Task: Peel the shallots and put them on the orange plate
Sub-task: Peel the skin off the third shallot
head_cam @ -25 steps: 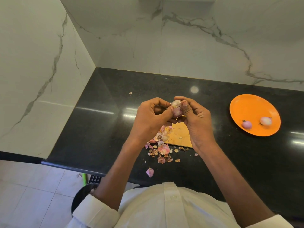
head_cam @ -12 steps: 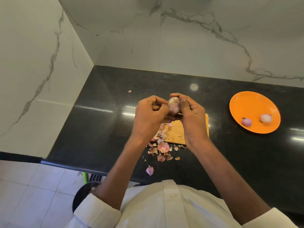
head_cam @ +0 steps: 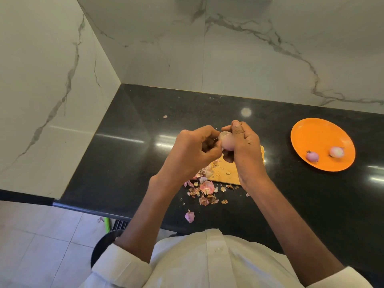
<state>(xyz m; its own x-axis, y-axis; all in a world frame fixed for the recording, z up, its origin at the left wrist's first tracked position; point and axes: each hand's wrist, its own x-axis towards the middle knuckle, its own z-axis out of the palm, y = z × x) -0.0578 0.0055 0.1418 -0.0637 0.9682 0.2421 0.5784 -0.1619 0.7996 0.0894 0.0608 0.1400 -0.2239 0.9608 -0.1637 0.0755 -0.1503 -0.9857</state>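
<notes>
Pale marble walls point(head_cam: 249, 48) meet in a corner behind a long black counter point(head_cam: 128, 146), glossy enough to throw back the ceiling lights. Beyond the counter's left end is a light tiled floor point(head_cam: 31, 242). The person stands tight against the near edge in a white shirt point(head_cam: 207, 262), cuffs folded back above the elbows, both forearms reaching out over the counter.

Off to the right on the counter sits the orange plate point(head_cam: 320, 138), well apart from the hands. Two peeled shallots lie on its near half: a purple one point(head_cam: 312, 156) and, just beside it to the right, a paler one point(head_cam: 336, 152).

Under the hands lies a small wooden board point(head_cam: 226, 173), mostly hidden by them. Papery pink and tan skins point(head_cam: 204, 190) are heaped at its near left corner and scattered toward the counter's edge, with one loose pink piece point(head_cam: 189, 216) lying closer to the person and a tiny scrap point(head_cam: 165, 116) farther back.

Both hands are raised above the board, meeting around a single shallot point(head_cam: 227, 142). The right hand point(head_cam: 247, 150) wraps it, fingers curled over the far side and thumb pressed along it. The left hand point(head_cam: 195, 150) is curled too, its thumb and fingertips pinching at the shallot's left end. The bulb shows smooth pink between the two hands.
</notes>
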